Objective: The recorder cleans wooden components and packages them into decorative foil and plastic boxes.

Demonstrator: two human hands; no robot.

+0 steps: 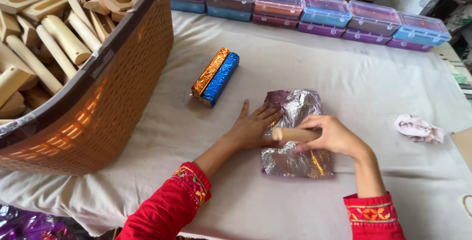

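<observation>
A crinkled silver-pink foil sheet [295,110] lies flat on the cloth-covered table [314,68]. My left hand [253,127] presses its spread fingers on the foil's left edge. My right hand [332,134] holds a short pale wooden stick [290,134] lying crosswise on the foil. Farther back, to the left, two foil-wrapped sticks lie side by side, one orange [210,71] and one blue [221,79]. Both my sleeves are red with embroidered cuffs.
A large brown woven basket [108,87] full of bare wooden pieces [49,33] fills the left side. A row of clear-lidded plastic boxes [309,11] with coloured contents lines the far edge. A crumpled pale cloth [419,128] lies at the right.
</observation>
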